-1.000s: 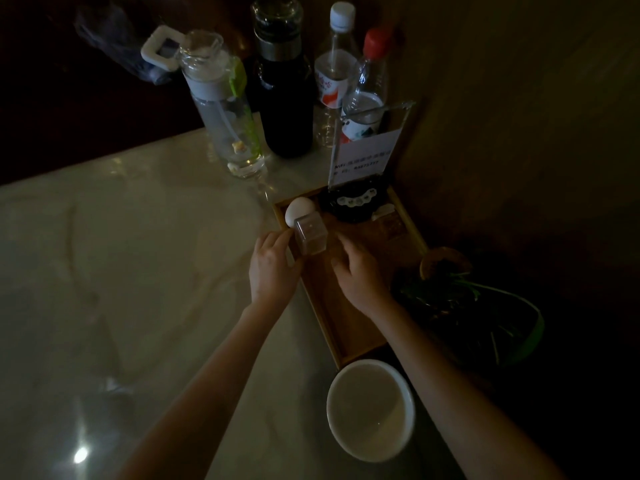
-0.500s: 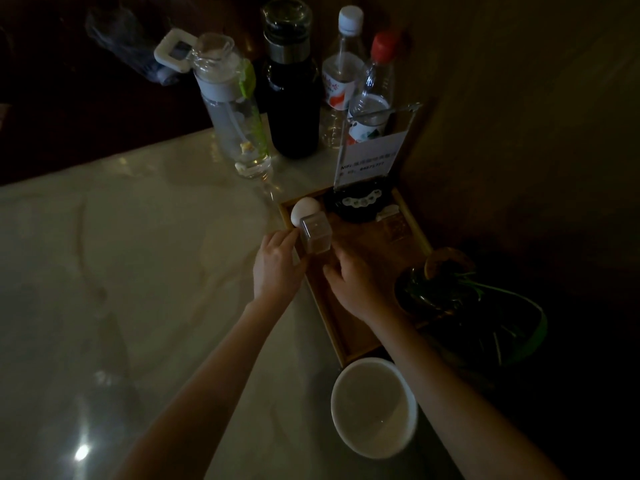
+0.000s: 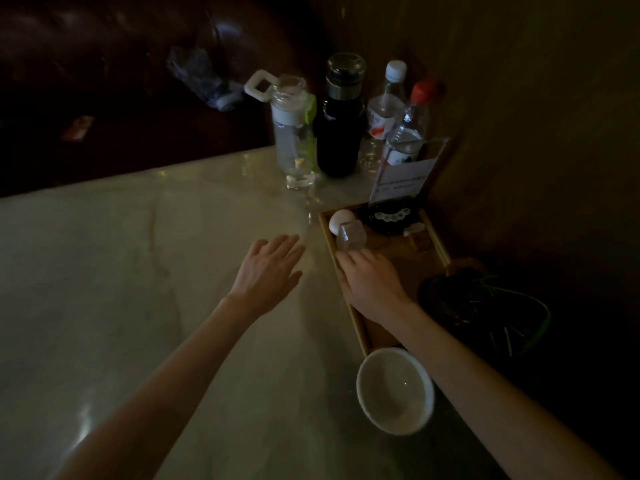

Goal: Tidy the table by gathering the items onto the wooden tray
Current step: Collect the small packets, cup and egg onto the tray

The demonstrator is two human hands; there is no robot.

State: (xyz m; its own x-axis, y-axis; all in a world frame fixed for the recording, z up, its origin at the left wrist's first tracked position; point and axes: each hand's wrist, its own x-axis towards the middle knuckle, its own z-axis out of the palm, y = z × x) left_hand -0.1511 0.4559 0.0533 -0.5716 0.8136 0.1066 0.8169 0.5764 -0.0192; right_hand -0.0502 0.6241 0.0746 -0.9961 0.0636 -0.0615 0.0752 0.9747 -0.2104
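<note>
Your left hand (image 3: 268,271) is spread flat, fingers apart and holding nothing, over the pale table (image 3: 138,271) just left of the wooden tray (image 3: 360,327). Your right hand (image 3: 370,285) lies palm down across the tray's left rim, fingers curled loosely toward the small clear container (image 3: 350,239); the light is dim, so it looks as if the fingertips only touch its base, and I cannot tell whether you grip it.

That container stands inside the tray at its far left corner, with a white egg (image 3: 340,220) touching it on the far side. Also in the tray, toward its far end, lies a dark round item with a row of pale dots (image 3: 389,220), and a card in a clear stand (image 3: 403,180) rises at the tray's far edge.

Off the tray, a white bowl (image 3: 394,389) sits on the table just at its near end. Beyond the tray's far left corner stand a clear bottle with a white handle (image 3: 294,133), a dark flask (image 3: 341,116), a white-capped bottle (image 3: 384,109) and a red-capped bottle (image 3: 412,123). To the tray's right lies a bundle of green stems (image 3: 485,306).
</note>
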